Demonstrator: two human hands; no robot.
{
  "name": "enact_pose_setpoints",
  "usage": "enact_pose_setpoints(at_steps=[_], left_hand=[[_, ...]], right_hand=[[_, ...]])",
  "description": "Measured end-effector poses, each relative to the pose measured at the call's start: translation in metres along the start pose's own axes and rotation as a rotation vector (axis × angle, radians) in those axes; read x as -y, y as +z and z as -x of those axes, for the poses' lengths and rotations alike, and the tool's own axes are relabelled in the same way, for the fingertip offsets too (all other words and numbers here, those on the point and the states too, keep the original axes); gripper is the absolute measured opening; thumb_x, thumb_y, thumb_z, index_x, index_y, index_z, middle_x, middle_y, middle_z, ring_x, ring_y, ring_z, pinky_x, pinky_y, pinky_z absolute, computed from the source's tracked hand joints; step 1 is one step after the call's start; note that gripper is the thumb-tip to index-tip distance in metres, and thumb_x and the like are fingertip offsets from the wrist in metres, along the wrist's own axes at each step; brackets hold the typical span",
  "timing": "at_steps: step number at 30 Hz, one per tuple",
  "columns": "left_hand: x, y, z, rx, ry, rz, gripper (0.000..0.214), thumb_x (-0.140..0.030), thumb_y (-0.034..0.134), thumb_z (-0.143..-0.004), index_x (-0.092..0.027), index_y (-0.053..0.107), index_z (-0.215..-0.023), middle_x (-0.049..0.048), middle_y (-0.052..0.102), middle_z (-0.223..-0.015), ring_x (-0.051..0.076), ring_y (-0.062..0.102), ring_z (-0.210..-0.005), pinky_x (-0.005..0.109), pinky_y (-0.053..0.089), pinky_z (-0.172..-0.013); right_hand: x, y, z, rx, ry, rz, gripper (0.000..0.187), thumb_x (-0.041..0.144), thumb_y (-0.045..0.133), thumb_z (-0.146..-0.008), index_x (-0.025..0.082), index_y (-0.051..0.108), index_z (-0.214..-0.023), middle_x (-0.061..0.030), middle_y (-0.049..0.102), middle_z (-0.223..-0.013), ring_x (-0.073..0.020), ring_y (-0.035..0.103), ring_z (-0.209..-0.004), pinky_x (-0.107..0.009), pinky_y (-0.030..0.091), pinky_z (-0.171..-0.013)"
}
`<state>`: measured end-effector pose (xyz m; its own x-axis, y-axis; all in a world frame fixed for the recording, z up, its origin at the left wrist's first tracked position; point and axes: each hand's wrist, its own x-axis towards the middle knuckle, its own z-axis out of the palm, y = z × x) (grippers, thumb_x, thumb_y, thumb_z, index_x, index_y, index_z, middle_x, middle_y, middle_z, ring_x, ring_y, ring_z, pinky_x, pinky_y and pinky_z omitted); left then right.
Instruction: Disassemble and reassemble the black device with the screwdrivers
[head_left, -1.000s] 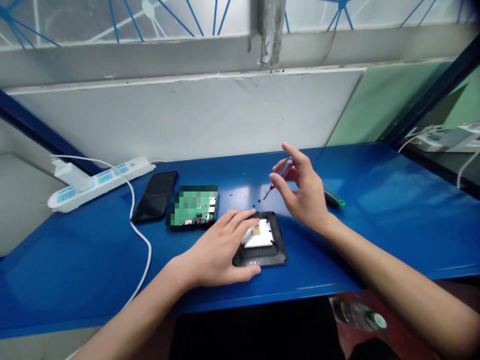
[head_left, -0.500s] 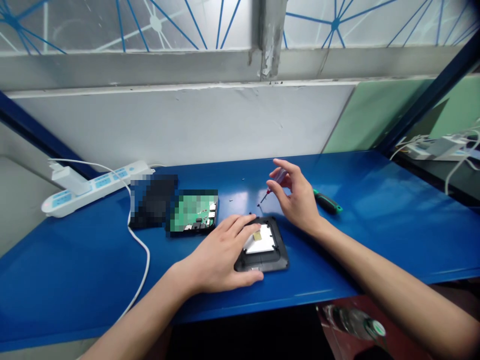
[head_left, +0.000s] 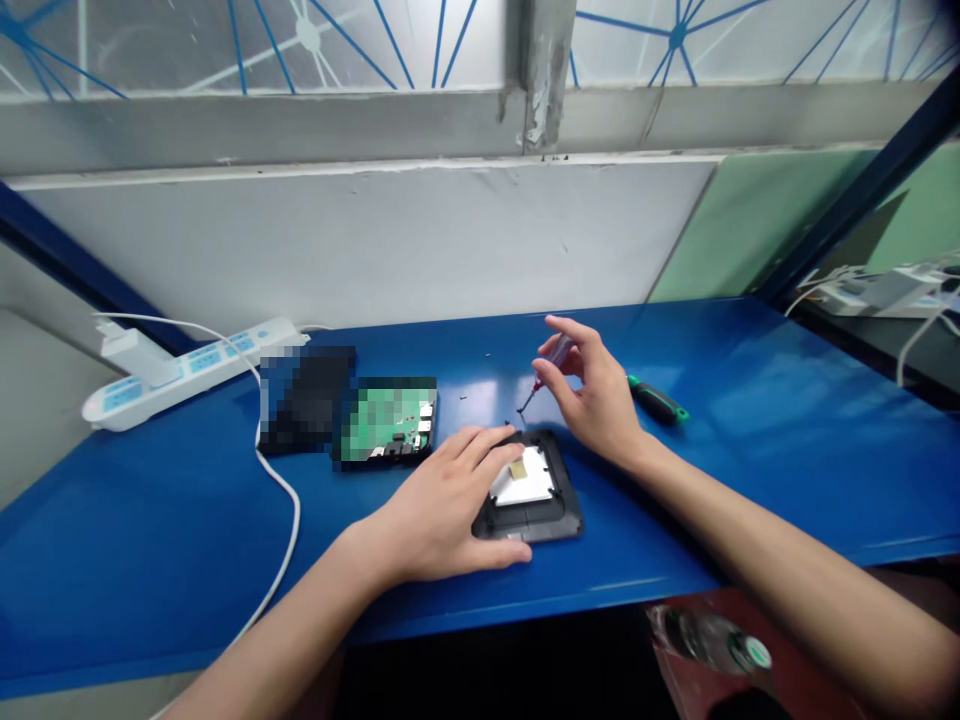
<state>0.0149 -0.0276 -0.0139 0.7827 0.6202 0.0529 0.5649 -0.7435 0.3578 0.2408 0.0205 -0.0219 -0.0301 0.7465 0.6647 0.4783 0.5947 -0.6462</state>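
My left hand (head_left: 442, 510) lies flat with fingers stretched over the left side of a black device casing (head_left: 544, 500), which has a white panel inside and rests on the blue table (head_left: 750, 440). My right hand (head_left: 596, 395) pinches a small red-handled screwdriver (head_left: 546, 368), its tip pointing down at tiny dark screws (head_left: 510, 408) just behind the casing.
A green circuit board (head_left: 390, 420) and a dark blurred object (head_left: 306, 398) lie left of the casing. A white power strip (head_left: 187, 370) with a cable (head_left: 289, 510) sits at the far left. A green-handled screwdriver (head_left: 658, 400) lies behind my right hand. A bottle (head_left: 712, 645) stands below the table edge.
My right hand lowered the red screwdriver tip toward the loose screws on the table. My left hand stayed on the casing.
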Motion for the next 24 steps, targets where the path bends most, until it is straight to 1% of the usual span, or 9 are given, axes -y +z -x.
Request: enact_pose_setpoints(at_steps=[5,9,14,18,21,24], left_hand=[[-0.0009,-0.0003,-0.0001,-0.010,0.005,0.006,0.081,-0.065,0.072,-0.081,-0.020,0.047,-0.143,0.0152,0.041,-0.158,0.036,0.038,-0.144,0.055,0.035,-0.118],[-0.0011,-0.0012,-0.0003,-0.010,0.004,0.024,0.081,-0.065,0.073,-0.080,-0.021,0.047,-0.143,0.0152,0.041,-0.158,0.037,0.039,-0.144,0.056,0.036,-0.118],[0.0007,-0.0009,-0.0008,-0.022,0.009,0.045,0.079,-0.063,0.074,-0.079,-0.020,0.048,-0.141,0.0153,0.043,-0.156,0.036,0.041,-0.142,0.055,0.037,-0.117],[0.0027,0.0002,-0.0009,-0.054,0.010,0.057,0.077,-0.061,0.074,-0.080,-0.021,0.048,-0.141,0.0151,0.043,-0.156,0.036,0.042,-0.142,0.056,0.038,-0.117],[0.0033,0.0004,-0.0008,-0.070,0.012,0.064,0.077,-0.060,0.074,-0.080,-0.022,0.047,-0.141,0.0147,0.045,-0.154,0.036,0.043,-0.141,0.055,0.039,-0.116],[0.0031,0.0002,-0.0007,-0.071,0.013,0.065,0.077,-0.059,0.075,-0.080,-0.020,0.047,-0.141,0.0157,0.045,-0.153,0.035,0.044,-0.140,0.053,0.040,-0.116]], right_hand=[[0.0001,-0.0001,-0.0004,0.002,0.004,-0.005,0.042,0.022,0.058,-0.097,0.026,0.048,-0.137,-0.0035,0.064,-0.104,-0.0137,0.063,-0.076,-0.037,0.060,-0.078],[0.0009,-0.0020,-0.0015,-0.015,0.008,0.002,0.042,0.023,0.058,-0.097,0.027,0.048,-0.137,-0.0034,0.064,-0.104,-0.0142,0.064,-0.075,-0.038,0.060,-0.077],[0.0000,-0.0046,-0.0024,-0.042,0.028,-0.025,0.047,0.025,0.057,-0.097,0.028,0.044,-0.142,-0.0039,0.064,-0.104,-0.0157,0.064,-0.076,-0.039,0.061,-0.076],[-0.0015,-0.0064,-0.0029,-0.080,0.059,-0.021,0.050,0.027,0.056,-0.098,0.029,0.043,-0.146,-0.0055,0.065,-0.104,-0.0178,0.065,-0.076,-0.042,0.063,-0.076],[-0.0035,-0.0073,-0.0039,-0.104,0.110,-0.080,0.052,0.027,0.054,-0.098,0.029,0.040,-0.148,-0.0056,0.066,-0.106,-0.0168,0.065,-0.074,-0.040,0.063,-0.072],[-0.0068,-0.0074,-0.0049,-0.095,0.183,-0.191,0.053,0.027,0.053,-0.098,0.029,0.038,-0.149,-0.0050,0.065,-0.106,-0.0147,0.066,-0.071,-0.036,0.063,-0.066]])
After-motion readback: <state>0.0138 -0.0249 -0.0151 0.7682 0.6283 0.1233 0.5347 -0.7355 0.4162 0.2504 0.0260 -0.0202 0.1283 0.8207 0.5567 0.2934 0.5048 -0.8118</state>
